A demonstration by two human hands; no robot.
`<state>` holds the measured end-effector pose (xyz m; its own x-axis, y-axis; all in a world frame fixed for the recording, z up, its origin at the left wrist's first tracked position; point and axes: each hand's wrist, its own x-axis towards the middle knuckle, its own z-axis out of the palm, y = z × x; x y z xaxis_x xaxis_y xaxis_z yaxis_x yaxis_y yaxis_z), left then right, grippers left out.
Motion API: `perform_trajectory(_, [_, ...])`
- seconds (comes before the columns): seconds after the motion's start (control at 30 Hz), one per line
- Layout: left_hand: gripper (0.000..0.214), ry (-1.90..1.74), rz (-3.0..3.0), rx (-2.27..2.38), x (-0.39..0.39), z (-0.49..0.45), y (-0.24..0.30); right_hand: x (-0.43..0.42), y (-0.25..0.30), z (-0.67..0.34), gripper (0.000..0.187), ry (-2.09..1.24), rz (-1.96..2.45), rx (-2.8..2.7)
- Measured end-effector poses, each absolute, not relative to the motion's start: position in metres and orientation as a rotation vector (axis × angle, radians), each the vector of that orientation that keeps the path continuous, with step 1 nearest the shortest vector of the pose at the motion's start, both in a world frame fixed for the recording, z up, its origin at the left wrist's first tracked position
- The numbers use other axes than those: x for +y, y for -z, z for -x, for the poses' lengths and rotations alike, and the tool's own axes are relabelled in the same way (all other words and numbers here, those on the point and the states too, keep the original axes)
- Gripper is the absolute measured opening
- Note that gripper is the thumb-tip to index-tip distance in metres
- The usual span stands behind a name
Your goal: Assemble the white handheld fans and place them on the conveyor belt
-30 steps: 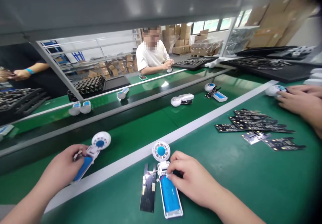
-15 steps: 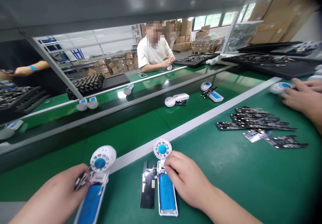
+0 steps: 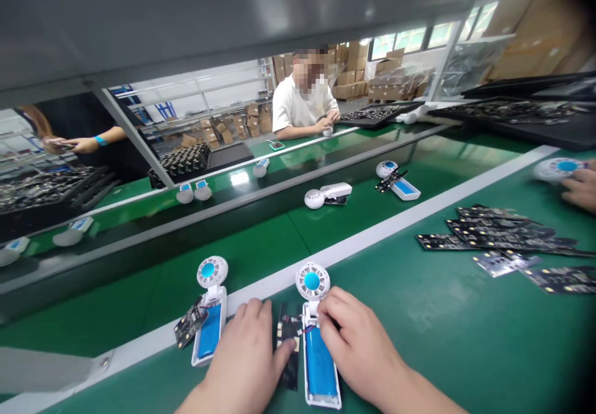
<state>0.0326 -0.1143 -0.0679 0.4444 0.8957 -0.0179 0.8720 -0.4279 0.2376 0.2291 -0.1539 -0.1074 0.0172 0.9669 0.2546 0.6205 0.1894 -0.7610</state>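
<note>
A white hand-fan unit point(image 3: 320, 364) with a blue battery and a blue-centred round head lies on the green mat in front of me. My right hand point(image 3: 356, 349) is closed, its fingertips pinching at the unit's neck by the thin wires. My left hand point(image 3: 242, 355) is curled over a black circuit board point(image 3: 289, 339) that lies just left of that unit, thumb on the board. A second fan unit point(image 3: 209, 324) lies further left on the white strip, free of both hands, with a small board point(image 3: 190, 330) hanging from its side.
Several black circuit boards point(image 3: 503, 240) are piled at the right. A co-worker's hand point(image 3: 580, 189) holds a fan head point(image 3: 556, 169) at the far right. Fan units point(image 3: 326, 195) point(image 3: 397, 181) ride the belt. A person in white point(image 3: 302, 107) sits opposite, by black part trays point(image 3: 186, 161).
My left hand carried the second fan unit in, set it down on the white strip, let go and moved right onto the circuit board. My right hand stayed at the first unit's neck.
</note>
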Motion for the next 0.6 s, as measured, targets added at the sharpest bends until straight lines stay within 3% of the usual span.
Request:
perform_trajectory(0.1, [0.01, -0.292, -2.132, 1.522, -0.109, -0.043, 0.075, -0.157, 0.103, -0.225, 0.023, -0.673, 1.515, -1.596])
perform_trajectory(0.2, [0.014, -0.609, -1.941, 1.422, -0.111, -0.041, 0.084, -0.16, 0.099, -0.217, 0.021, -0.796, 1.505, -1.484])
perform_trajectory(0.33, [0.022, -0.917, -2.21, 1.203, -0.123, -0.04, 0.097, -0.16, 0.098, -0.208, 0.023, -0.839, 1.535, -1.418])
perform_trajectory(0.6, [0.023, -1.035, -2.64, 0.876, -0.127, -0.043, 0.097, -0.165, 0.093, -0.205, 0.026, -0.911, 1.585, -1.346])
